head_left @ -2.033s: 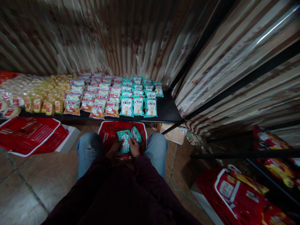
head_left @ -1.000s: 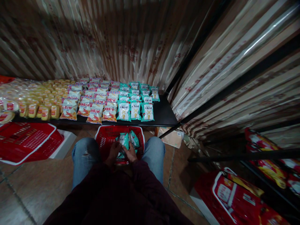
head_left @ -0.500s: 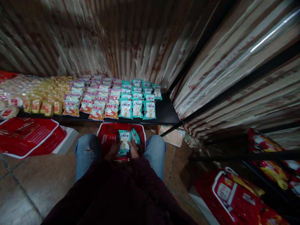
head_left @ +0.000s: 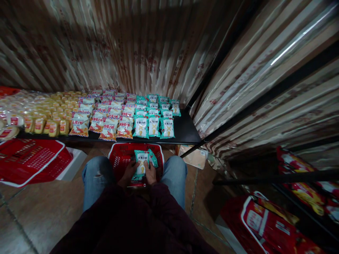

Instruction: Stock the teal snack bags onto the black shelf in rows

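Between my two hands is a teal-and-white snack bag (head_left: 142, 159), upright with its printed front toward me. My left hand (head_left: 131, 170) grips its left side and my right hand (head_left: 150, 172) its right side, thumbs on the front. Behind it, to the right, another teal snack bag (head_left: 153, 159) shows in part; whether a hand touches it I cannot tell. Below lies more teal wrapping, partly hidden. All this is over a red plastic basket (head_left: 112, 152) between my knees. On the black shelf (head_left: 185, 129) ahead, matching teal bags (head_left: 154, 125) stand in rows.
Orange-and-white snack bags (head_left: 109, 128) and small yellow packages (head_left: 64, 127) fill the shelf leftward. Another red basket (head_left: 50, 165) lies at the left. A black metal post (head_left: 192, 149) slants down at the right. Large red bags (head_left: 275, 222) sit in a basket lower right.
The view has shifted slightly, so the shelf and basket sit a little lower in the picture. Both hands still hold the teal bag over the basket.
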Motion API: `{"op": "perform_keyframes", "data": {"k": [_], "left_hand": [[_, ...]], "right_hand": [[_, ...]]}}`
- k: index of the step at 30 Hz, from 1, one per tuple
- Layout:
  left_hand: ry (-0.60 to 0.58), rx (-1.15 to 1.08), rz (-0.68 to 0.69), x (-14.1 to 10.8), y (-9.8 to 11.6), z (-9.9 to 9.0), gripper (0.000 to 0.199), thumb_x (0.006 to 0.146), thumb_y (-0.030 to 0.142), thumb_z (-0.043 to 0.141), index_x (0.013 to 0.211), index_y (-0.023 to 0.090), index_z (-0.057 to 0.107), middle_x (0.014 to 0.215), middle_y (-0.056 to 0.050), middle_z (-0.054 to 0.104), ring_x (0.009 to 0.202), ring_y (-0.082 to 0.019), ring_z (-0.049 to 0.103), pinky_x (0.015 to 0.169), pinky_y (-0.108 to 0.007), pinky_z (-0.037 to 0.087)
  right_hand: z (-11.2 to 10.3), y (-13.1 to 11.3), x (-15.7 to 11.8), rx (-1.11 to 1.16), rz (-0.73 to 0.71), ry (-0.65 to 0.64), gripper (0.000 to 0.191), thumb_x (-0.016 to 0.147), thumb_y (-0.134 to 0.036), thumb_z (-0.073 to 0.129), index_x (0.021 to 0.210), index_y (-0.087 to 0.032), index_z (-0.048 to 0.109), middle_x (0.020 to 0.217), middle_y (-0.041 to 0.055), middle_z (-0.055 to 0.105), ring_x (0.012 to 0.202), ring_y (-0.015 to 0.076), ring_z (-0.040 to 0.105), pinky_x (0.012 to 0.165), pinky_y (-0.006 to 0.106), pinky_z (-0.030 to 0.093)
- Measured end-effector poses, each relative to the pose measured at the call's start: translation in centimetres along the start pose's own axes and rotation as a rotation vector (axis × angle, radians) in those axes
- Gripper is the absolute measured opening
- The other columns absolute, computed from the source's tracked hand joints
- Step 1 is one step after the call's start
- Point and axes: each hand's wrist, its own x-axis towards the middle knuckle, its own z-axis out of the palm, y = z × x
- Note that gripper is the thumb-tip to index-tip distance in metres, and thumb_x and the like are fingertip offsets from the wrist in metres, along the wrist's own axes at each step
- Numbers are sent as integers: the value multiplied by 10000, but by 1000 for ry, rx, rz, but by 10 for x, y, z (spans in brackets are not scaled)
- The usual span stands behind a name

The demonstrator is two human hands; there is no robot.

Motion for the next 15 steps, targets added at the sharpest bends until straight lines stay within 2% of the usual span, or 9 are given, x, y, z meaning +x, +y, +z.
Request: {"op": "perform_keyframes", "data": {"k": [4, 8, 12, 15], "left_hand": [[-6, 48, 44, -3, 8, 5, 444, 578, 401, 825, 898, 129, 679, 732, -77, 718, 826, -279, 688, 677, -333, 545], [23, 69, 88, 0, 11, 6, 486, 527, 408, 846, 884, 130, 671, 774, -83, 727, 820, -276, 687, 698, -342, 545], [35, 75, 139, 3, 10, 8, 564, 502, 472, 837, 911, 132, 649, 825, -84, 729, 827, -267, 685, 717, -346, 543], [16, 115, 182, 6, 7, 13, 566, 534, 527, 799, 902, 132, 631, 857, -87, 727, 832, -252, 677, 728, -337, 532]], "right_hand": [[-1, -7, -1, -17, -38, 28, 488, 757, -643, 575, 958, -215, 699, 864, 39, 726, 837, 218, 648, 759, 307, 504], [0, -15, 0, -106, -74, 45, 472, 822, -642, 476, 842, -221, 690, 828, 40, 711, 821, 214, 632, 778, 309, 484], [-2, -25, 5, -251, -52, 16, 534, 892, -610, 333, 871, -205, 680, 940, 79, 711, 904, 227, 632, 845, 327, 457], [-6, -32, 10, -342, -49, 11, 560, 915, -587, 277, 884, -190, 671, 942, 98, 709, 938, 234, 634, 866, 333, 450]]}}
